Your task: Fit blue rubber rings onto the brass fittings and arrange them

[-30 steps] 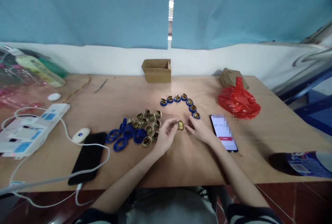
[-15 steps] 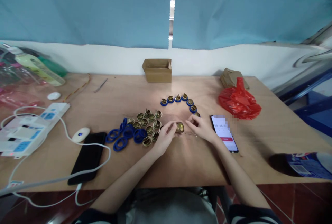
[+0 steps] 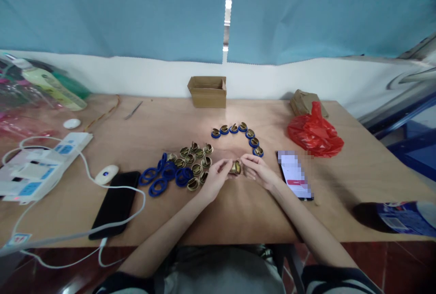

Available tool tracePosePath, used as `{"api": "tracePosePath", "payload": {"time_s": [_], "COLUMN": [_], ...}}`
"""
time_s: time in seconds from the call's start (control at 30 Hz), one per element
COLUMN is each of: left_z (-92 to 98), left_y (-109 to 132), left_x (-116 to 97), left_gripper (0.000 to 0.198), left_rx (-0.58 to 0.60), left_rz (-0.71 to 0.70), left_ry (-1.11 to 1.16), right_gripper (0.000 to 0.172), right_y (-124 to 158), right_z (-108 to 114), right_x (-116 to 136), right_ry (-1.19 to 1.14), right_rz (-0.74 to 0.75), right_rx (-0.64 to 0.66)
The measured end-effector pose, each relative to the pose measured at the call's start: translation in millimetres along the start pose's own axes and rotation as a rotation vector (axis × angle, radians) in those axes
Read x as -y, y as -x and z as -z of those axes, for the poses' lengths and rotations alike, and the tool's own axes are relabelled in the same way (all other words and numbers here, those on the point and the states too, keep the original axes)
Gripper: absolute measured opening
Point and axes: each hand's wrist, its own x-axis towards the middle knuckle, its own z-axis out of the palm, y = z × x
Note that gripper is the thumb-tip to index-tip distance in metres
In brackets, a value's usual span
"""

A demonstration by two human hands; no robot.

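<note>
Between the thumb and fingers of my left hand point(image 3: 218, 177) is a round brass-coloured fitting point(image 3: 235, 167), held a little above the table. My right hand point(image 3: 257, 170) is at its right side with the fingertips drawn together; whether they grip the fitting or something small is hidden. Left of my left hand lies a group of similar brass fittings point(image 3: 196, 169), each with an upright tab. Beside them is a pile of blue rings point(image 3: 158, 187). Beyond my hands, an arc of brass fittings seated in blue rings point(image 3: 254, 142) curves across the table.
A cardboard box point(image 3: 208, 99) stands at the back. To the right are a red plastic bag point(image 3: 315, 133), a lit phone point(image 3: 294, 176) and a lying bottle point(image 3: 395, 216). A black phone point(image 3: 116, 205), white cables and a power strip point(image 3: 73, 149) occupy the left.
My right hand has moved left to the brass fitting, its fingers closing together. This uncovers the nearest fitting of the arc. My left hand keeps its hold.
</note>
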Motion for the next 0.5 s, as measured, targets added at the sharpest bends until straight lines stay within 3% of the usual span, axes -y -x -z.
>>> {"api": "tracePosePath", "payload": {"time_s": [0.2, 0.5], "left_z": [0.3, 0.6], "left_y": [0.0, 0.6], "left_x": [2.3, 1.0], "left_gripper": [0.046, 0.046], "left_rx": [0.003, -0.024], "left_rz": [0.017, 0.011], "left_ry": [0.003, 0.015], "right_gripper": [0.032, 0.032], "right_y": [0.0, 3.5], "right_z": [-0.2, 5.2], "right_x": [1.7, 2.5], "right_ry": [-0.024, 0.221], "right_rz": [-0.026, 0.012], "right_rx": [0.009, 0.050]}}
